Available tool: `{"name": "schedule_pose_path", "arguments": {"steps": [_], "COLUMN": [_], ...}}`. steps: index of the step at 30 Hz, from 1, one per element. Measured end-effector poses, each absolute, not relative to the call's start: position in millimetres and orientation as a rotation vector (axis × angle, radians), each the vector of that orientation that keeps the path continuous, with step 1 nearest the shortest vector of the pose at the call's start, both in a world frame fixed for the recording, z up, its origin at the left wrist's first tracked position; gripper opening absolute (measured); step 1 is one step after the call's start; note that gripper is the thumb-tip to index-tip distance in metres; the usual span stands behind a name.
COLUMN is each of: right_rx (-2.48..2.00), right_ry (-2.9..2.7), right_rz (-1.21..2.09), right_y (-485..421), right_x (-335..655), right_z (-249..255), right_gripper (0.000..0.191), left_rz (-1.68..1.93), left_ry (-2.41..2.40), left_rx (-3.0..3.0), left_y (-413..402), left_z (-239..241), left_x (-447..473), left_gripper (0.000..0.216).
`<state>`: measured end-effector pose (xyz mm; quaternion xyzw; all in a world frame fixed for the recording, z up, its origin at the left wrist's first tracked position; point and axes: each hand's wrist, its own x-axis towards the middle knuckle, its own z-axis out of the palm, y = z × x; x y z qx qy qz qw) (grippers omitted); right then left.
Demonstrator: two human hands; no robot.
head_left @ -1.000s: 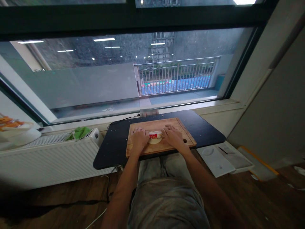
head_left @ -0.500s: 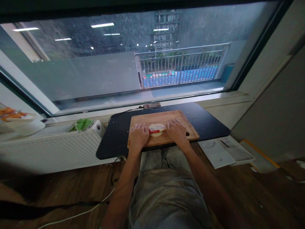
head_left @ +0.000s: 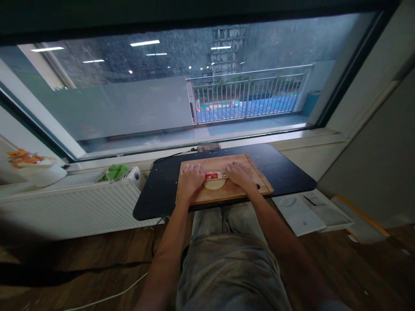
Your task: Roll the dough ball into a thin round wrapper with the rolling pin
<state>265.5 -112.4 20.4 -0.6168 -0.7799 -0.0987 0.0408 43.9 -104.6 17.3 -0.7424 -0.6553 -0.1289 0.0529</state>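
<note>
A round, pale disc of dough [head_left: 214,185] lies flat on the wooden cutting board [head_left: 215,162]. Across its far edge rests a rolling pin [head_left: 212,176] with a red and white label around its middle. My left hand [head_left: 192,178] covers the pin's left end, fingers bent over it. Over the right end, my right hand [head_left: 240,174] curls in the same way. Both hands hide the pin's ends. Most of the disc shows on the near side of the pin.
The board sits on a black table [head_left: 155,185] below a window. To the left stands a white radiator [head_left: 94,201] with a green cloth or bag [head_left: 115,172] on top. A flat white box [head_left: 300,214] lies at the lower right. A cable [head_left: 119,293] crosses the floor.
Both hands have pushed the rolling pin away from me, from the middle of the dough to its far edge. The whole view has shifted slightly downward.
</note>
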Motion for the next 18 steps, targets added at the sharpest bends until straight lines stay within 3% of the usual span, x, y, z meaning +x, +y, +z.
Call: {"name": "schedule_pose_path", "arguments": {"steps": [10,18], "right_rx": [-1.955,-2.024], "right_ry": [-2.145,-2.18], "right_rz": [-0.245,-0.229], "right_y": [-145,-124], "right_x": [263,261], "right_z": [15,21], "right_gripper": [0.045,0.046], "left_rz": [-0.502,-0.503], "left_ry": [-1.946,-1.965], "left_rx": [-2.228,-2.173], "left_y": [-142,-112], "left_z": [-5,-1], "left_x": [38,40], "left_gripper": [0.051,0.058]}}
